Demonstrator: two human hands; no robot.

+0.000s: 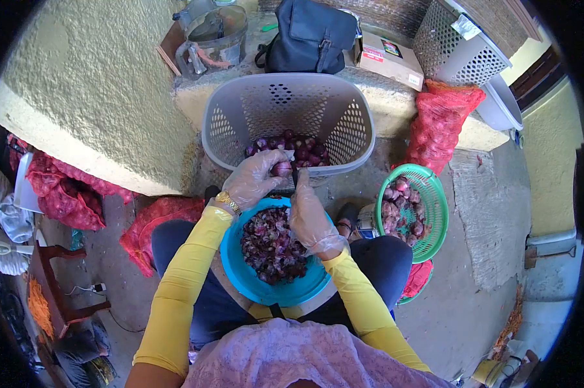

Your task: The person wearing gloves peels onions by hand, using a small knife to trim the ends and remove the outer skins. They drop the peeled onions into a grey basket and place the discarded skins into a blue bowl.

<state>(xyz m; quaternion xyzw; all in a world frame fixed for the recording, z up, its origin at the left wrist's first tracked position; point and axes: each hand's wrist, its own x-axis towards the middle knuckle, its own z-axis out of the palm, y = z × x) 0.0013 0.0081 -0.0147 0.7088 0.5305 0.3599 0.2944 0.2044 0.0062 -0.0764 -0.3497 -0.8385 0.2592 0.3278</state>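
My left hand (256,180), in a clear plastic glove, is closed around a red onion (281,169). Against the onion's right side stands a dark, narrow knife (294,173), gripped by my gloved right hand (312,216). Both hands are over the near rim of a grey perforated laundry basket (240,97), which has several smooth purple onions (308,150) at its bottom. Below the hands, between my knees, a blue basin (230,262) holds a heap of onion skins and trimmings (272,246). My right hand partly covers the basin's edge.
At right, a green basket (439,223) of unpeeled onions rests near a can (367,222). Red mesh sacks of onions stand at the back right (437,123) and lie at left (65,191). A black backpack (311,39) and a cardboard box (389,61) sit on the ledge.
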